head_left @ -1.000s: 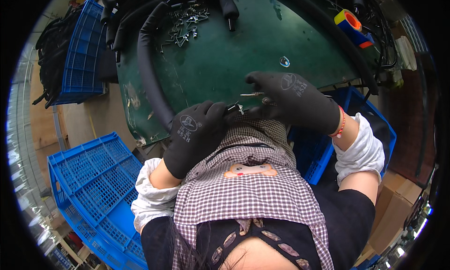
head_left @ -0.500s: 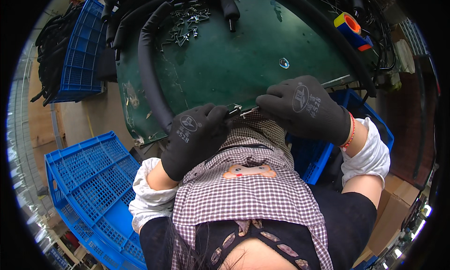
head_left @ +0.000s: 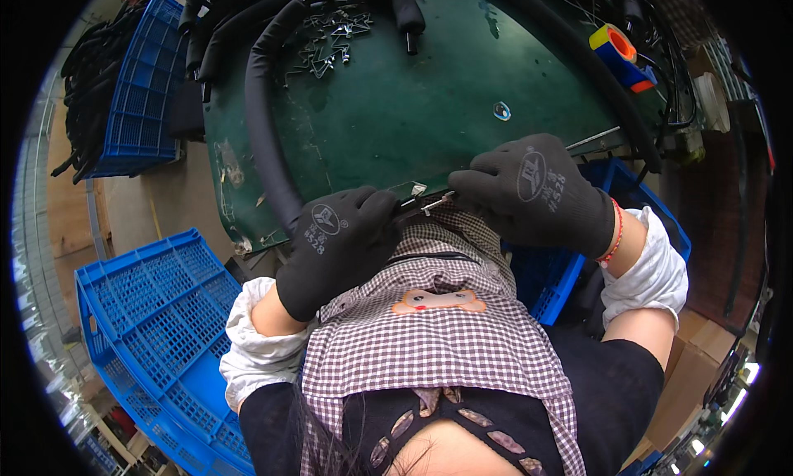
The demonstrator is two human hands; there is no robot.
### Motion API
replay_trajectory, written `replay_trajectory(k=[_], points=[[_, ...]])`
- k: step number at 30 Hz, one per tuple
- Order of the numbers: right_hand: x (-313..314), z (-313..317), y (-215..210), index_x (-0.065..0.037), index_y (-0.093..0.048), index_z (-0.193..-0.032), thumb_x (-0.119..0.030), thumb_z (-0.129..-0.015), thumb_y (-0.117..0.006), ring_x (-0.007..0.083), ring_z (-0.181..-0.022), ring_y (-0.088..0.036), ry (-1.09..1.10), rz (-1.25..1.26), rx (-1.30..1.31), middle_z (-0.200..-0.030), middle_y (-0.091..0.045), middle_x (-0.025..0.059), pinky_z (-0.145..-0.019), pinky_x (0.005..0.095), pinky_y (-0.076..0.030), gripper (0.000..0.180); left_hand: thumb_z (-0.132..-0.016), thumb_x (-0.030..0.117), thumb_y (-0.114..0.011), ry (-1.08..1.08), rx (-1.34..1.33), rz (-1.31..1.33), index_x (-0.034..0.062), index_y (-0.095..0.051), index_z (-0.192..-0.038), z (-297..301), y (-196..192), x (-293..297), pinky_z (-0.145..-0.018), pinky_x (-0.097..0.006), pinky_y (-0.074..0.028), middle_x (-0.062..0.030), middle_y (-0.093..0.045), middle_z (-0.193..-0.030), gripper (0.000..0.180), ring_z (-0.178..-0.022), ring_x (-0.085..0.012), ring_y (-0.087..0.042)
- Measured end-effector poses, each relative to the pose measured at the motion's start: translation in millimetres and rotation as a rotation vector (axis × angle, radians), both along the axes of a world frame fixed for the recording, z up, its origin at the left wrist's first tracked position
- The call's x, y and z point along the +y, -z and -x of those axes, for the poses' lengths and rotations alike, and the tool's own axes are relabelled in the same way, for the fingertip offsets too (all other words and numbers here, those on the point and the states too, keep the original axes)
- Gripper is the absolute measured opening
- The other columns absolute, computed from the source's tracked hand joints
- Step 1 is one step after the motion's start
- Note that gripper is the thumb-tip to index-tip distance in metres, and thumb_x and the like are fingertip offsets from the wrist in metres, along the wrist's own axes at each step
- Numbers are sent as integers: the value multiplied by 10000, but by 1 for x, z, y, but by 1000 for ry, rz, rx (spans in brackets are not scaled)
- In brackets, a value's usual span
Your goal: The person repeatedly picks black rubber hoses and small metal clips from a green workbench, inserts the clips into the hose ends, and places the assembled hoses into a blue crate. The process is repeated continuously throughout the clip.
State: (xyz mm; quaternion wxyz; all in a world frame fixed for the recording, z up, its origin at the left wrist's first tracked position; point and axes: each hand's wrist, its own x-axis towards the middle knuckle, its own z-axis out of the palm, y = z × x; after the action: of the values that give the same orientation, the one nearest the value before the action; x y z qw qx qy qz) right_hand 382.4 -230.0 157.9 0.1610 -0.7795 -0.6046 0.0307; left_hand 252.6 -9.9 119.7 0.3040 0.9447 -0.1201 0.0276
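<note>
My left hand (head_left: 334, 245), in a black glove, is closed at the near edge of the green table. A curved black foam-covered tube (head_left: 268, 137) runs down from the table to that hand and goes out of sight beneath it. A short bright metal end shows at its fingertips. My right hand (head_left: 537, 191), also gloved in black, is closed around a thin metal rod (head_left: 595, 137). One end sticks out beyond the hand to the right; the end toward my left hand has a small crosspiece, close to the left fingertips. The glove hides whether they touch.
Small bent metal clips (head_left: 334, 42) lie in a heap on the green table (head_left: 396, 113). More black foam tubes lie at its far side and right. A tape roll in a blue holder (head_left: 615, 47) sits at the right. Blue crates (head_left: 165, 311) stand left and right of me.
My left hand has shifted slightly to the left and my right hand hardly at all. The rod's crosspiece end is still close to the left fingertips.
</note>
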Motion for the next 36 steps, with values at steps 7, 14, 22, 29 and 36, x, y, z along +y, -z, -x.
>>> replay_trajectory(k=[7,14,22,29,36], points=[[3,0,9,-119,-690,-938,-217,-713,-748,236,-589,-642,-26,-46,58,-682,-636,38,-485,349,-468,252,-730,106,-705,43,-13,-12,58,-611,-919,2,-1,8,-562,-395,-495,-98,-615,-754,216,-668,-289,-643],[-1,11,8,-136,-606,-791,-227,-784,-657,255,-589,-630,-109,70,155,-663,-602,42,-488,382,-458,105,-724,119,-690,135,29,-40,68,-605,-891,18,-4,4,-558,-398,-495,-91,-615,-724,194,-652,-285,-644],[-21,51,31,-126,-615,-812,-197,-736,-662,250,-581,-628,-44,63,350,-654,-607,41,-493,388,-465,114,-742,205,-685,139,171,-38,89,-580,-888,51,-3,-11,-534,-401,-470,-70,-585,-708,214,-632,-259,-623],[-20,39,27,-130,-629,-784,-208,-747,-666,247,-586,-636,-80,25,345,-643,-608,43,-496,386,-474,94,-691,163,-754,147,223,-47,58,-642,-909,43,-13,-13,-526,-387,-507,-99,-659,-745,267,-620,-292,-664],[-12,42,21,-136,-609,-809,-240,-768,-631,253,-590,-647,-171,124,287,-647,-613,46,-460,393,-463,113,-692,195,-764,162,231,-8,65,-649,-902,55,-6,-20,-570,-385,-513,-93,-665,-759,272,-654,-281,-671]])
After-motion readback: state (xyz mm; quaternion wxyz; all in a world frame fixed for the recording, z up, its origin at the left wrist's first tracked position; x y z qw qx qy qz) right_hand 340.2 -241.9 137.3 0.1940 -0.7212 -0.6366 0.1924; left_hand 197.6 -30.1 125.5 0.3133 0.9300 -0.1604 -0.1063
